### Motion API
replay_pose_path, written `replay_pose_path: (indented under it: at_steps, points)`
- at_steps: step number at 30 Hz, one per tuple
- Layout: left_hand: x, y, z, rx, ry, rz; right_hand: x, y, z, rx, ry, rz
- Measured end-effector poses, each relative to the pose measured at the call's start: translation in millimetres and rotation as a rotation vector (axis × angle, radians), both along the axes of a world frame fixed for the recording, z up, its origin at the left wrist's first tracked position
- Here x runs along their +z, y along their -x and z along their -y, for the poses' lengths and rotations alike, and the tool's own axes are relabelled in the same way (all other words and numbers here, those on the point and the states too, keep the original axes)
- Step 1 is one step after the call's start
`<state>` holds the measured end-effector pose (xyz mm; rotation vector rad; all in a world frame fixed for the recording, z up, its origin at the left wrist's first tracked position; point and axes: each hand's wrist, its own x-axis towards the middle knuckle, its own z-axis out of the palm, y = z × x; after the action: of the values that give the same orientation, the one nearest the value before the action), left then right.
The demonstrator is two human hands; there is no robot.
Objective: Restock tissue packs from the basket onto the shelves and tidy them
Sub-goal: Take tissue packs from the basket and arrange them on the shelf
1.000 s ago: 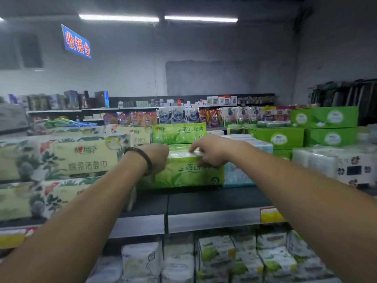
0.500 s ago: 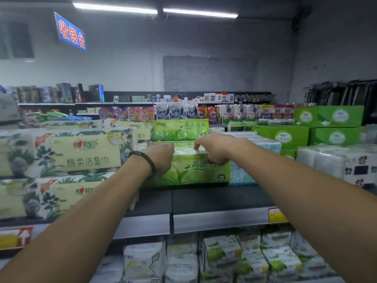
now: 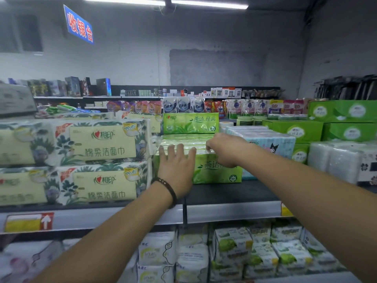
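Left hand (image 3: 177,170) lay flat, fingers spread, against front of green tissue pack (image 3: 217,170) on top shelf (image 3: 232,195); right hand (image 3: 223,150) curled, pinching pack's upper edge beside blue pack (image 3: 271,144)

1. A grey plastered back wall (image 3: 204,58) carries a darker rectangular patch (image 3: 216,67).
2. 2 fluorescent tubes (image 3: 167,2) run along the ceiling.
3. A blue sign (image 3: 78,24) with red characters hangs upper left.
4. A long wall shelf (image 3: 142,97) holds small boxes.
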<state>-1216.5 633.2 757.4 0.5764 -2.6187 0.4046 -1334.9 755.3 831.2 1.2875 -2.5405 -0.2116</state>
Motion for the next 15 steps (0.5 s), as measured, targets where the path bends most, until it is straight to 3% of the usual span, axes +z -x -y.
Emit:
replay_pose_path:
  at_steps: [3,7,10,12,15]
  points:
    - [-7.3,-6.4,-38.7,-0.102,-0.08,-0.079,-4.5,-15.0,-14.5,0.058,0.169,0.005]
    - [-12.9,-23.6,-82.9,-0.373,-0.156,-0.329,-35.5,-35.0,-71.1,0.203,0.617,0.063]
    - [-32.5,-41.6,-117.3,-0.591,-0.424,-0.425,-85.9,-55.8,-132.9,0.266,0.891,0.076]
    - [-58.2,-45.7,-145.2,-0.717,-0.58,-0.379,-130.2,-65.4,-170.9,0.183,1.078,0.139]
    - [-122.6,-32.3,-191.4,-0.843,-0.652,-0.048,-210.6,-69.5,-222.8,-0.014,1.193,0.28]
